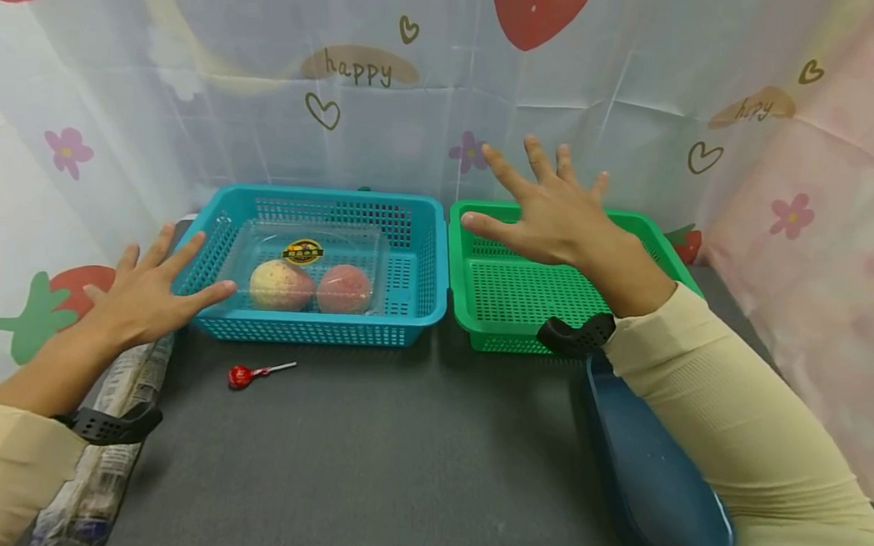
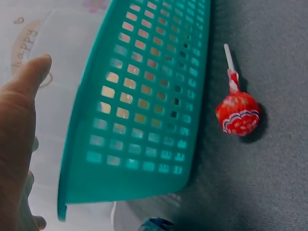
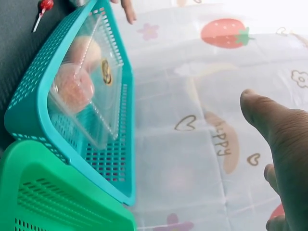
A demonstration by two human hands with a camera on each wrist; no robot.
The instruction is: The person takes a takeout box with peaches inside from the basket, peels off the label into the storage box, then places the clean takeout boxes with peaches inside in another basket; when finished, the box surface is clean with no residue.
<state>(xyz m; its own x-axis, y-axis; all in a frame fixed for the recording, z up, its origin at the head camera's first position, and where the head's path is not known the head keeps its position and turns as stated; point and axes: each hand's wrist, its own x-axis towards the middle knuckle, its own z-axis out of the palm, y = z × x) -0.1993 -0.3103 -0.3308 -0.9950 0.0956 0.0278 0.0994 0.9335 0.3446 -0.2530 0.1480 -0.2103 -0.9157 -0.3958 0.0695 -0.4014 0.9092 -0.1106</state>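
My left hand [image 1: 143, 293] is held in the air with fingers spread, beside the left end of the blue basket [image 1: 313, 332]. Over the green basket [image 1: 481, 338] my right hand [image 1: 553, 213] hovers, its fingers spread and holding nothing. Inside the blue basket lies a clear plastic box [image 1: 367, 244] with a black and gold label; two peaches [image 1: 282, 285] show through it. A red-wrapped lollipop [image 1: 239, 377] lies on the dark table in front of the blue basket, its white stick pointing right. In the left wrist view the lollipop [image 2: 238, 114] sits close to the basket's wall.
A dark blue tray [image 1: 658, 470] lies at the right, partly under my right forearm. Along the left edge runs a long plastic-wrapped bundle [image 1: 105, 470], partly behind my left wrist. A printed curtain [image 1: 415, 138] hangs behind the baskets and at both sides.
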